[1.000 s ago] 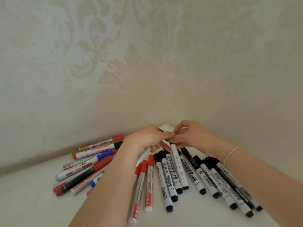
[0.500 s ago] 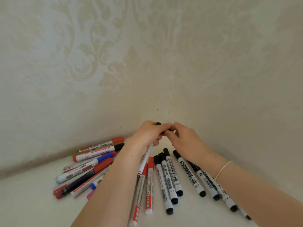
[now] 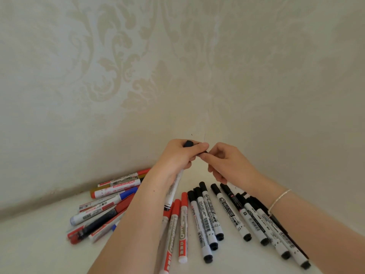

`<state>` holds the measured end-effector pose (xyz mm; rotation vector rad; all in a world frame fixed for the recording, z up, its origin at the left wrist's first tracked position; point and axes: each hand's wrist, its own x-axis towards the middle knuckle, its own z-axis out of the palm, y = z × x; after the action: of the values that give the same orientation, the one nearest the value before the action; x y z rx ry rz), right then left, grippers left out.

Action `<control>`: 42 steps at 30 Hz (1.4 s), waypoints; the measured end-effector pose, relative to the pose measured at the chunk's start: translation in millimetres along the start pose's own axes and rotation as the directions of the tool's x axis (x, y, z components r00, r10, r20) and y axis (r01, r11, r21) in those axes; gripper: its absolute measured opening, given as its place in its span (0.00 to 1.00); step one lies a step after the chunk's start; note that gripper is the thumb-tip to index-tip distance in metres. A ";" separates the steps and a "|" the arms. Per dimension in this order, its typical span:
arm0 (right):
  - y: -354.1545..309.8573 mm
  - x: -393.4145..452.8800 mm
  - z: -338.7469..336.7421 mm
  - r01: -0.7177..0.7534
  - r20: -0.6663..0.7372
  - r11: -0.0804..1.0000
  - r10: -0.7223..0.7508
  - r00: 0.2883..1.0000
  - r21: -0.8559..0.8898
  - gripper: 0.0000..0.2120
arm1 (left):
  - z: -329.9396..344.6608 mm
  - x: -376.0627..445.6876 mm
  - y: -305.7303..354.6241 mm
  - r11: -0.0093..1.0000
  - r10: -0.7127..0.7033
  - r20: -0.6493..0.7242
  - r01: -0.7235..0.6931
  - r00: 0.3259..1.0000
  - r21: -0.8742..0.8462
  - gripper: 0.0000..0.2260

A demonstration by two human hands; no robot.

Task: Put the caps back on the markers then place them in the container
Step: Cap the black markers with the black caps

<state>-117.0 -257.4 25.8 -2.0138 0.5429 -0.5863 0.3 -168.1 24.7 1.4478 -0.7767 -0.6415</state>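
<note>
My left hand (image 3: 178, 156) grips a white marker (image 3: 173, 189) that slants down from its fist, with a black end (image 3: 188, 143) showing above the fingers. My right hand (image 3: 227, 162) meets it at the fingertips and pinches a small black piece (image 3: 203, 153), likely the cap. Both hands hover above the white surface near the wall corner. Below them lie red-capped markers (image 3: 183, 224) and a fan of black-capped markers (image 3: 230, 211). No container is in view.
A loose pile of red, blue and black markers (image 3: 107, 206) lies at the left against the patterned wall (image 3: 138, 76). More black markers (image 3: 276, 230) sit under my right forearm. The white surface (image 3: 39, 250) extends to the front left.
My hands have risen slightly from the surface with the white marker. My right hand moved from the marker row to the left hand's fingertips and now pinches the black piece.
</note>
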 end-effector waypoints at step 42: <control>0.9 -6.7 23.2 -0.334 0.062 0.743 0.368 0.928 0.581 0.06 | 3.1 17.5 -17.2 0.819 -0.383 -0.068 0.304 0.921 -0.487 0.10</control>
<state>-108.5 -238.5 13.5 -1.2671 0.6639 -0.4979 9.8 -184.4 8.8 1.1729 -0.1955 -0.9058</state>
